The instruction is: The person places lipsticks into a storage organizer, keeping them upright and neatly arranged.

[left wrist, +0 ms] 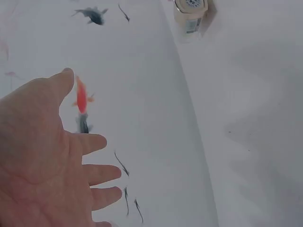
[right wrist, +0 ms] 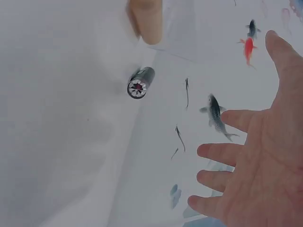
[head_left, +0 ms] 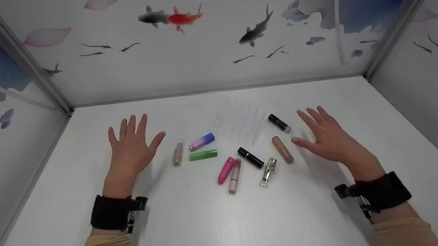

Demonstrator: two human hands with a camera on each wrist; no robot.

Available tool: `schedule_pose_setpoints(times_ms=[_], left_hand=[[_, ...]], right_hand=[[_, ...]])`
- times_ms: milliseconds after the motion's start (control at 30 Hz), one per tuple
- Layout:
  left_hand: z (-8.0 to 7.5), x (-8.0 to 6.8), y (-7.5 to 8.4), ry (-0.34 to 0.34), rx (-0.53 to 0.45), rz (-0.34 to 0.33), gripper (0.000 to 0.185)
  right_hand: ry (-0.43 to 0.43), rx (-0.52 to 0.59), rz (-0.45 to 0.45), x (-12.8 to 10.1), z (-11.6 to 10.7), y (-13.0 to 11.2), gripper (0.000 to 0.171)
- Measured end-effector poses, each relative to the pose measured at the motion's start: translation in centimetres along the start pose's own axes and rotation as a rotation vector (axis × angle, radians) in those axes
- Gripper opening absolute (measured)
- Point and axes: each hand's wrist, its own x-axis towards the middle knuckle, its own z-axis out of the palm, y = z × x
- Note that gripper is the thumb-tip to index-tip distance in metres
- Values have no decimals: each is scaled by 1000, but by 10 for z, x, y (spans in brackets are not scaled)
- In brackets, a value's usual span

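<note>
My left hand (head_left: 129, 152) has its fingers spread and holds nothing, left of a clear-capped beige lipstick tube (head_left: 177, 153). On the right side my right hand (head_left: 328, 138), also spread and holding nothing, is nearest a tan tube (head_left: 282, 149) and a black lipstick (head_left: 279, 123) with a silvery end. Between the hands lie a blue-pink lipstick (head_left: 202, 142), a green tube (head_left: 203, 155), a bright pink tube (head_left: 226, 170), a pale pink lip gloss tube (head_left: 234, 176), a black lipstick with a gold band (head_left: 250, 158) and a silver clear-ended tube (head_left: 268, 172). Behind them is a transparent compartmented holder (head_left: 237, 118).
The white table (head_left: 216, 226) is enclosed by a back panel (head_left: 216, 64) printed with fish and by side panels (head_left: 27, 146). Metal posts (head_left: 399, 30) stand at the back corners. Black straps (head_left: 112, 212) with small cameras circle both wrists.
</note>
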Motion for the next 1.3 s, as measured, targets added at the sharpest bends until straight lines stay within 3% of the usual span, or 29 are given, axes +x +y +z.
schedule_pose_setpoints(times_ms=[233, 367, 500, 633, 767, 1000, 1133, 1300], left_hand=[[4, -5, 29, 79, 19, 125, 65], [9, -10, 52, 126, -35, 228, 50], [15, -18, 74, 114, -84, 321, 38], [22, -25, 93, 33, -122, 385, 24], [27, -28, 107, -106, -102, 413, 18], [24, -28, 125, -396, -37, 323, 26], [28, -23, 133, -463, -11, 261, 28], [38, -20, 140, -506, 4, 213, 30]], right_hand=[[75, 60, -174, -4, 1, -25, 67], [56, 75, -227, -6, 6, -40, 60], [8, 85, -267, -4, 12, -57, 55], [-60, 88, -295, 3, 17, -74, 53], [-116, 99, -315, 11, 22, -91, 50], [-198, 104, -323, 30, 27, -120, 39], [-264, 77, -276, 38, 30, -137, 35], [-293, 70, -403, 48, 37, -154, 30]])
